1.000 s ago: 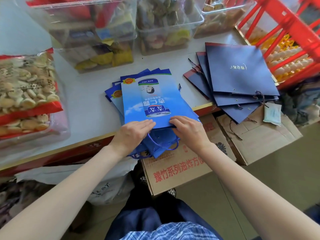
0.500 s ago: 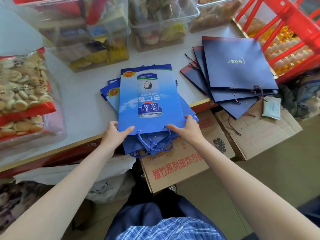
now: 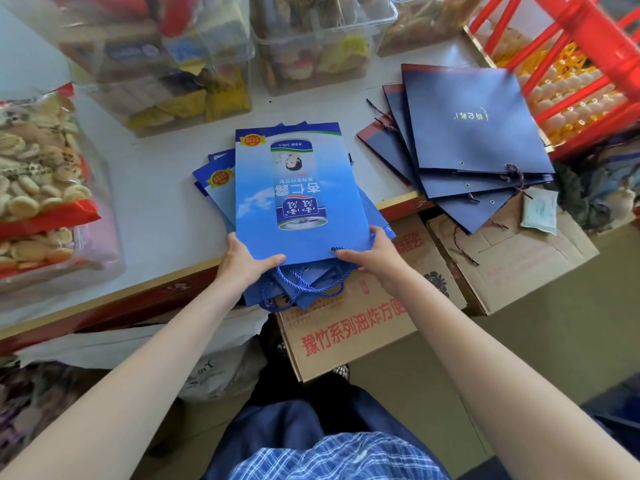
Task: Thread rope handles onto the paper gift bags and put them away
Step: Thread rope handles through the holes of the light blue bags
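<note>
A stack of flat light-blue paper gift bags (image 3: 298,188) printed with a drink can lies at the table's front edge, their blue rope handles (image 3: 304,284) hanging over the edge. My left hand (image 3: 242,261) grips the stack's near left corner, thumb on top. My right hand (image 3: 374,252) grips the near right corner, thumb by a handle hole. A fanned pile of flat dark-blue bags (image 3: 474,133) lies to the right, some with dark cords.
The white table (image 3: 166,209) holds a packet of biscuits (image 3: 38,174) at left and clear snack tubs (image 3: 166,60) at the back. A red crate (image 3: 568,74) stands at right. Cardboard boxes (image 3: 349,327) sit on the floor below the table edge.
My hands slid from lying flat on top of the blue stack to its near corners and now grip it; the stack looks squared up.
</note>
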Available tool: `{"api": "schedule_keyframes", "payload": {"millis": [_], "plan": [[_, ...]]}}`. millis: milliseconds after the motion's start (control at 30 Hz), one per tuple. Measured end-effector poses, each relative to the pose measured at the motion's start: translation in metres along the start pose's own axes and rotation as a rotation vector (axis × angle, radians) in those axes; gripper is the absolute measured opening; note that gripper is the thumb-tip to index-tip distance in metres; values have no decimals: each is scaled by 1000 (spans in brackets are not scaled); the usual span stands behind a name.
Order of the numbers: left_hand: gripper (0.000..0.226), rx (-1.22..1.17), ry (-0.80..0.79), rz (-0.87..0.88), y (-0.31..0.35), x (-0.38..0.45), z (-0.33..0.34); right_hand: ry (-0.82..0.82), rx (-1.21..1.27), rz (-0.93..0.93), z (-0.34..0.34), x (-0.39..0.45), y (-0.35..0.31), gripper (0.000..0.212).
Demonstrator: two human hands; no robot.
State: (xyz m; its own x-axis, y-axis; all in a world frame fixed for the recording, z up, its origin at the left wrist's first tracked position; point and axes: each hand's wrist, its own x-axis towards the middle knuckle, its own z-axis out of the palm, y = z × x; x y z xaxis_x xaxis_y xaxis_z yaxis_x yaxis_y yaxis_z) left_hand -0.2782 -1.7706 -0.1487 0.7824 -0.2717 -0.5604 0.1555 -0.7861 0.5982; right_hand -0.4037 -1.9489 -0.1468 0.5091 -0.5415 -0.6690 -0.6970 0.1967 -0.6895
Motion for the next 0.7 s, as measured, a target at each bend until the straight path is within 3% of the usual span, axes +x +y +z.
{"api": "schedule_keyframes", "payload": {"millis": [100,167,200,267,367,433,500,633,700], "plan": [[80,-40,-23,4,0,-1,4,96,-26,-8,10,0,-6,85],[88,47,6,29,1,-3,9,226,-348,-46,21,0,-7,99],[97,218,60,75,2,-5,11,280,-590,-82,25,-1,-6,103],[99,593,175,278,5,-13,17,322,-1006,-281,29,-4,-1,91],[67,783,55,660,0,-25,36,93,-1207,-769,29,-4,13,57],[62,887,-64,721,-13,-27,46,-57,-1314,-892,23,-2,30,58],[65,959,-119,700,-27,-24,46,-137,-1367,-808,10,0,45,65],[68,912,-112,646,-42,-17,45,-84,-1330,-615,-19,5,58,77],[72,899,-137,597,-38,-20,48,-127,-1298,-548,-18,5,53,69]]}}
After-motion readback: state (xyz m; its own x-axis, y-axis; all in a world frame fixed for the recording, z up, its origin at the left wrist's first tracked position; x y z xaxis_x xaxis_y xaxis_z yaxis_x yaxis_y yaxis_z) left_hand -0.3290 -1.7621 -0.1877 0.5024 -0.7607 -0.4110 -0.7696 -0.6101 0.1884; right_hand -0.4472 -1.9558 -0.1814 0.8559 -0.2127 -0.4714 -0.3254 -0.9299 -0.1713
